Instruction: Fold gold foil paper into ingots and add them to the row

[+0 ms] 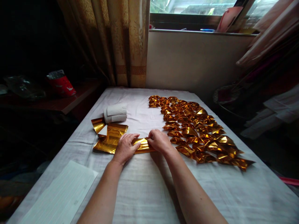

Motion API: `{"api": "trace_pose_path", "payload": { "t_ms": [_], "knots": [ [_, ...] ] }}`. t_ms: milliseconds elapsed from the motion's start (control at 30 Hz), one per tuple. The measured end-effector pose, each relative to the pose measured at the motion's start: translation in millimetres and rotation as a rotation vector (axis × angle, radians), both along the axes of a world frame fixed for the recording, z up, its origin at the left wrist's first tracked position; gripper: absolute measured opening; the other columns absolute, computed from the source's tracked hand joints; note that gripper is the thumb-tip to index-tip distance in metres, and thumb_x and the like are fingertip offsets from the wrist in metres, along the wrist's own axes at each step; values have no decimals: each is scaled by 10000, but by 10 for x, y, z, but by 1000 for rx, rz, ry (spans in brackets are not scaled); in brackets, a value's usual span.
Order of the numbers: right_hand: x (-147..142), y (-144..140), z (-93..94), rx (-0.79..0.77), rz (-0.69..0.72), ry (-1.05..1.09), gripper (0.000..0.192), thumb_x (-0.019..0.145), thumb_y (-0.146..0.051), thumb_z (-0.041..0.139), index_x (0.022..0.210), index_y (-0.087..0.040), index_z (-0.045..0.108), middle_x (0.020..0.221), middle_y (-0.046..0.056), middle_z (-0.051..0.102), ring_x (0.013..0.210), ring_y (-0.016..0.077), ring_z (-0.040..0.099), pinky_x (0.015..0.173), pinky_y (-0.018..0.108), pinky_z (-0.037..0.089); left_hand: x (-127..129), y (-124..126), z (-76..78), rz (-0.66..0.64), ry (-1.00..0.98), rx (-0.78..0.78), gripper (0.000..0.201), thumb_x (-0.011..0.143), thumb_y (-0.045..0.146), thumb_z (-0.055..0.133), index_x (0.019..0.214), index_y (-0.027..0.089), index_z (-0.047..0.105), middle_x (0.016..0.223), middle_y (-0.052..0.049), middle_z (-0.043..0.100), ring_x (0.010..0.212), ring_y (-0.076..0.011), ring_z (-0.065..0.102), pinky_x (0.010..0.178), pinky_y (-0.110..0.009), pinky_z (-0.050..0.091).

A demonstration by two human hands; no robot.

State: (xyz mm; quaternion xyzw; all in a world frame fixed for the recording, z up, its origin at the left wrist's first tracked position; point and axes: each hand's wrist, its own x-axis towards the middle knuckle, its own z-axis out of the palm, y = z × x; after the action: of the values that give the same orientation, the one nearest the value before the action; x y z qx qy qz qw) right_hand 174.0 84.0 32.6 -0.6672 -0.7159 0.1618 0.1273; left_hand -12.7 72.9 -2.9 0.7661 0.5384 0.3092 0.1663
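My left hand (125,147) and my right hand (159,140) rest on a strip of gold foil paper (143,145) lying on the white cloth of the table (144,183). Both hands pinch and press the strip, fingers closed on it. To the left of my left hand lies a loose pile of flat gold foil sheets (109,137). To the right of my right hand spreads a large group of folded gold foil pieces (193,127), laid in rows.
Two small white paper rolls (115,113) lie behind the foil sheets. A lined white sheet (62,194) lies at the near left corner. A red packet (61,83) sits on a dark side table at left. Curtains and a window ledge stand behind.
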Motion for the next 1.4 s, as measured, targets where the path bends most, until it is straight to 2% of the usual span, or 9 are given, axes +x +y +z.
{"api": "trace_pose_path", "payload": {
  "t_ms": [167, 300, 433, 533, 700, 867, 1200, 1300, 1400],
  "knots": [
    [36, -196, -125, 94, -21, 399, 44, 774, -244, 623, 812, -230, 640, 699, -25, 655, 645, 139, 573, 599, 234, 378, -4, -3, 21, -10, -20, 19, 361, 809, 342, 664, 1151, 228, 647, 1216, -69, 674, 1150, -245, 595, 1042, -428, 421],
    [102, -370, -248, 196, -42, 694, 159, 758, -320, 599, 870, -213, 635, 733, -17, 653, 645, 138, 572, 633, 242, 439, 1, -7, 69, -93, -42, -43, 200, 800, 397, 672, 899, 225, 695, 956, -27, 736, 939, -222, 650, 1019, -430, 431],
    [166, -451, -373, 197, -100, 813, 262, 735, -372, 605, 917, -192, 663, 721, -2, 642, 627, 143, 556, 614, 254, 454, 21, -12, 90, -109, -97, -119, 223, 803, 422, 661, 732, 211, 676, 720, 18, 703, 730, -171, 635, 1088, -454, 367],
    [215, -450, -407, 164, -110, 841, 281, 749, -421, 620, 896, -191, 685, 657, -13, 610, 593, 135, 524, 590, 249, 438, 30, -17, 95, -114, -124, -167, 242, 801, 425, 657, 694, 209, 668, 658, 31, 677, 690, -160, 626, 1118, -467, 332],
    [306, -417, -331, 64, -61, 914, 289, 768, -460, 609, 678, -187, 635, 600, -17, 572, 551, 113, 477, 539, 229, 398, 31, -33, 131, -94, -153, -228, 265, 784, 450, 651, 666, 212, 647, 631, 53, 663, 667, -155, 629, 1177, -497, 234],
    [342, -419, -272, 7, -19, 945, 243, 758, -416, 609, 694, -185, 642, 623, -15, 604, 587, 120, 519, 572, 228, 419, 45, -45, 171, -111, -148, -260, 298, 794, 471, 623, 655, 208, 637, 612, 61, 642, 628, -138, 608, 1185, -494, 220],
    [327, -409, -290, 63, -12, 863, 279, 802, -429, 567, 688, -185, 637, 613, -12, 598, 589, 129, 533, 561, 225, 404, 45, -38, 139, -114, -157, -255, 293, 810, 456, 607, 657, 208, 629, 620, 65, 643, 597, -123, 586, 1190, -504, 197],
    [309, -407, -326, 102, -41, 842, 282, 811, -427, 567, 684, -186, 641, 619, -5, 623, 592, 135, 558, 562, 226, 417, 43, -29, 129, -123, -150, -204, 252, 823, 419, 616, 682, 212, 650, 697, 31, 692, 681, -151, 632, 1154, -502, 280],
    [266, -415, -364, 184, -89, 751, 261, 825, -402, 569, 705, -193, 665, 662, 8, 672, 615, 144, 594, 602, 235, 441, 47, -16, 87, -139, -149, -93, 206, 819, 363, 635, 678, 213, 647, 925, -42, 735, 920, -206, 659, 1016, -439, 451]
  ]
}}
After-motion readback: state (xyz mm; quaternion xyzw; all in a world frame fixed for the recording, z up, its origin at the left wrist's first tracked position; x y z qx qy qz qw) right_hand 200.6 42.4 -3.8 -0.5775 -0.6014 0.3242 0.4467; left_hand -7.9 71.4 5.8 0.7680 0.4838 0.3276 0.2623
